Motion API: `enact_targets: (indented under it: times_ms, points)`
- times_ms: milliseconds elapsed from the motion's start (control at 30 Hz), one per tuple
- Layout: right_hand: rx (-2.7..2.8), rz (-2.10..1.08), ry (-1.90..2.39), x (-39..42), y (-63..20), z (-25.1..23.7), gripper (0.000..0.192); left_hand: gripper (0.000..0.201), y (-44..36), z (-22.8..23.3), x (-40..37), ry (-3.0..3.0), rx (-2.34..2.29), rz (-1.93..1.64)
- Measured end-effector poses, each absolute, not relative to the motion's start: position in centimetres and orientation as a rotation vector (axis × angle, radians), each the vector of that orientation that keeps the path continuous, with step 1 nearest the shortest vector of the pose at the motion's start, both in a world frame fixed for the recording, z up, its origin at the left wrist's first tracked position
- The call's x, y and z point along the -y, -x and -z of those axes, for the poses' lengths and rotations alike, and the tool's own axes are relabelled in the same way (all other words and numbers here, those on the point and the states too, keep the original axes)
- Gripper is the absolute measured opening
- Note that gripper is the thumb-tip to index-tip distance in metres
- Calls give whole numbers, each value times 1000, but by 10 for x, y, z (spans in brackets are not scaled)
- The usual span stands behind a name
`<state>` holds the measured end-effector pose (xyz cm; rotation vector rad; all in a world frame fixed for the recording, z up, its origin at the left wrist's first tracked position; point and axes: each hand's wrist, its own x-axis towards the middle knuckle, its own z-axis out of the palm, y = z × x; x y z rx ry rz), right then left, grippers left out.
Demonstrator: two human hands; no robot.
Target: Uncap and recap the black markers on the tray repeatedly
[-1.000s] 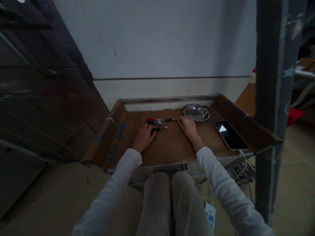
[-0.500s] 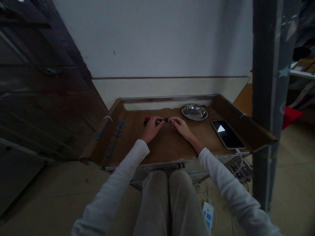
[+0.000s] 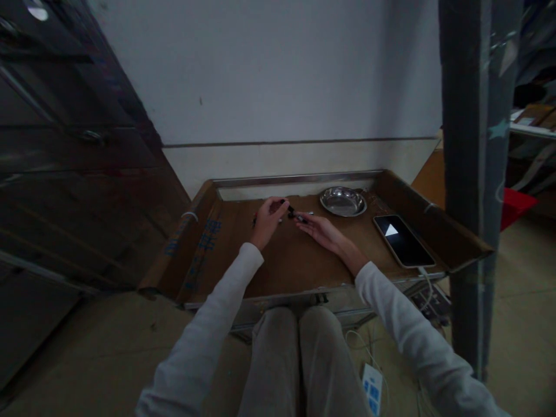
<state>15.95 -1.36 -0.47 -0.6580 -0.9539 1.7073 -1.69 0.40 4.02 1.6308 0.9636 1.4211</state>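
Note:
My left hand (image 3: 267, 219) is closed, thumb and fingers pinching the upper end of a slim black pen (image 3: 291, 209). The pen slants down to the right, towards my right hand (image 3: 324, 231). There the fingertips close around its lower end, with the palm turned partly up. Whether it is one piece or two parts is too small to tell. Behind my left hand a bit of something red (image 3: 254, 218) shows on the cardboard; most of it is hidden. A small pale tip (image 3: 310, 213) peeks out just above my right fingers.
A cardboard-lined tray table (image 3: 234, 255) with raised sides stands before my knees. On its right are a round metal dish (image 3: 343, 202) and a phone (image 3: 403, 241) with a white cable (image 3: 428, 286). A grey post (image 3: 467, 174) rises at the right, and a wall (image 3: 278, 75) behind.
The black pen was level between both hands near the cardboard and now slants. My left hand has lifted and turned; my right palm has rolled upward. The view has shifted slightly.

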Motion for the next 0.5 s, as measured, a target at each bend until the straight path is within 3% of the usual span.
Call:
enact_targets:
  times_ms: [500]
  points:
    - [909, -1446, 703, 10, -162, 13, 30, 31, 18, -21, -5, -1305, -986, -1643]
